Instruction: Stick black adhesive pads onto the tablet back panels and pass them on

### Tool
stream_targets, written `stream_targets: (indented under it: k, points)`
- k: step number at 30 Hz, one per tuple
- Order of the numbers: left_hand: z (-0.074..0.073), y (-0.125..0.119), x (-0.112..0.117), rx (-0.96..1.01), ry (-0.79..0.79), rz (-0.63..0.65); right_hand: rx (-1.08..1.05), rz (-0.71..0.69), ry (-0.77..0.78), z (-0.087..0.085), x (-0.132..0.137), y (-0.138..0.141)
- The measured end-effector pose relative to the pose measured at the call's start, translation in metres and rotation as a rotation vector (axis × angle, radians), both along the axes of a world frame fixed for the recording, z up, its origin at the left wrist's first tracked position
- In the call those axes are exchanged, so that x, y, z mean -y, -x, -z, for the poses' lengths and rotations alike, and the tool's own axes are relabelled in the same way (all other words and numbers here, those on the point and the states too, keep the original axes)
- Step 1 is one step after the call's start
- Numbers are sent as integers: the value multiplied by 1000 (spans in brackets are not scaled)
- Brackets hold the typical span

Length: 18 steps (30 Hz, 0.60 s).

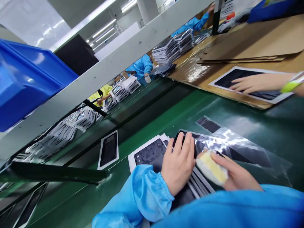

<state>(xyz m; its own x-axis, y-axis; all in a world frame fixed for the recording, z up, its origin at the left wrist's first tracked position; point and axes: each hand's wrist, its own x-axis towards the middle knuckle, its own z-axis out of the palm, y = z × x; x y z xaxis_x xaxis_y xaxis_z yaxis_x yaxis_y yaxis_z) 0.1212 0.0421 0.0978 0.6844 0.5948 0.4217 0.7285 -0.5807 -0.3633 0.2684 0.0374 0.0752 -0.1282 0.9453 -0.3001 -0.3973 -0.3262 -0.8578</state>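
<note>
My left hand (pixel 177 167) lay flat, fingers outstretched, over a fanned stack of dark panels (pixel 150 153) with white borders, gripping nothing that I could see. Beside it, my right hand (pixel 239 175) grasped a yellow and white pad (pixel 213 169); I could not tell whether the pad touched the stack. Clear plastic sheets (pixel 237 134) spread just beyond on the green table (pixel 180 112), while a single panel (pixel 108 150) lay apart to the left. Farther right, a co-worker's hand (pixel 258 84) rested on another panel (pixel 237 74), near brown cardboard (pixel 256 38). Beyond were piled sheets (pixel 166 50) and people in blue (pixel 142 65) and yellow (pixel 102 91).
</note>
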Motion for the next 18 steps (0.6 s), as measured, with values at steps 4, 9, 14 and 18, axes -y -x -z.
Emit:
stream_targets:
  k: [4,9,14,18]
  points:
    - [-10,41,13,173,166,-26,5,-26,97,-7,-14,22]
    - [-20,83,18,655,415,-212,411,-149,-338,-8,-22,33]
    - [-8,100,13,928,728,-319,637,-259,-601,-15,-20,48]
    - [-6,113,8,1048,761,-345,568,-235,-473,-20,-24,55]
